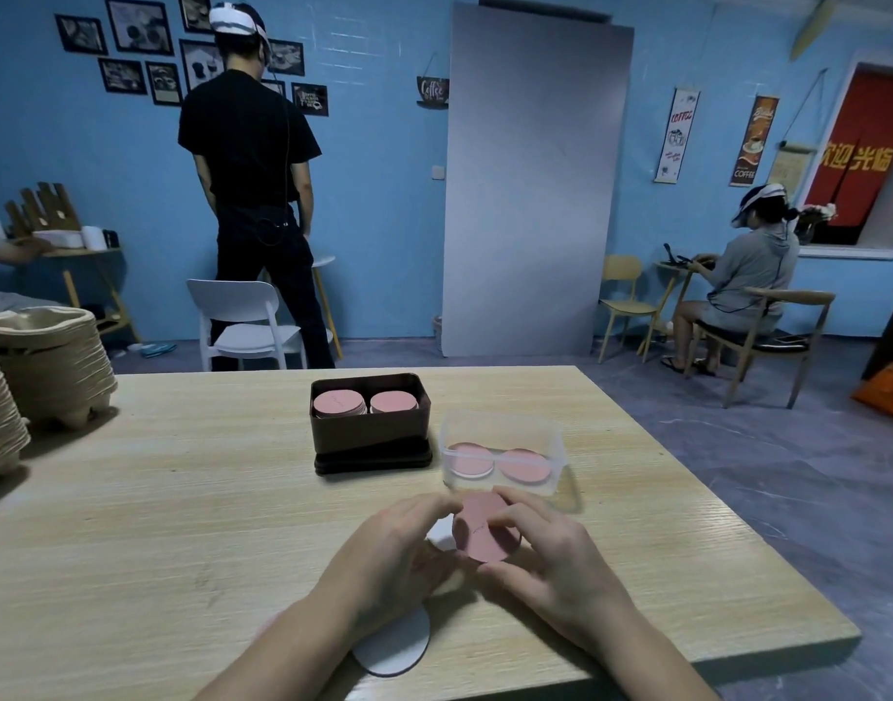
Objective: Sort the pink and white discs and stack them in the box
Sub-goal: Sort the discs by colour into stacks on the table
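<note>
Both hands hold a pink disc (482, 528) just above the table, in front of the clear plastic box (553, 447). My left hand (394, 554) pinches its left edge, and my right hand (545, 548) grips its right side with thumb and fingers. A white disc (440, 534) peeks out under the left fingers. Another white disc (401, 645) lies on the table below my left wrist. The clear box holds two pink discs (497, 460) side by side. A dark brown box (371, 432) to its left holds two pink stacks (363, 403).
Stacks of cardboard cup trays (40, 366) stand at the table's left edge. Beyond the wooden table (181, 498) are a white chair (247, 321), a standing person in black, a seated person at the right and a grey board leaning on the blue wall.
</note>
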A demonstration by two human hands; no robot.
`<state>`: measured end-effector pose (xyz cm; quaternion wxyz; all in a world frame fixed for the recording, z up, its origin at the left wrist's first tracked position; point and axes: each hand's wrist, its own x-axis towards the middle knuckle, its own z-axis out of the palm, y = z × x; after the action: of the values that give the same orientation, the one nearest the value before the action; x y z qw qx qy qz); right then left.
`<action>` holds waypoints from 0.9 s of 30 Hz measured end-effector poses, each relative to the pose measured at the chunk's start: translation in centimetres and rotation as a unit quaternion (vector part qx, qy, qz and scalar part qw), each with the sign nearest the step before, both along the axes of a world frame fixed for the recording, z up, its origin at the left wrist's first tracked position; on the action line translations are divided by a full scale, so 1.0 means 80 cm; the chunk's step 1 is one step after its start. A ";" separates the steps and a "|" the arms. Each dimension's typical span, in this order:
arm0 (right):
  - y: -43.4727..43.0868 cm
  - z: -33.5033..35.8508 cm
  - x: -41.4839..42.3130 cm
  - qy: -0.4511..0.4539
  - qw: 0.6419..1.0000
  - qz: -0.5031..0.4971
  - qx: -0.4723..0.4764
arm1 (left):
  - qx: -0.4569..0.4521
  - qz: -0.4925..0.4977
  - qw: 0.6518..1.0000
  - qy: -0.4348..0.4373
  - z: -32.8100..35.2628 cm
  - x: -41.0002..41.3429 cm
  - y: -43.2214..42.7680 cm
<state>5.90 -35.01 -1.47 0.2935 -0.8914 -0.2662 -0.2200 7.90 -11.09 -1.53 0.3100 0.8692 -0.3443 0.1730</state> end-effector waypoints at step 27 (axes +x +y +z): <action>-0.001 -0.002 0.005 0.024 0.998 -0.054 0.000 | 0.072 0.107 0.986 0.106 0.001 0.021 -0.004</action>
<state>6.32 -35.07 -1.65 0.2872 -0.9095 -0.2110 -0.2141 9.61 -11.37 -1.46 0.2611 0.9345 -0.2257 0.0868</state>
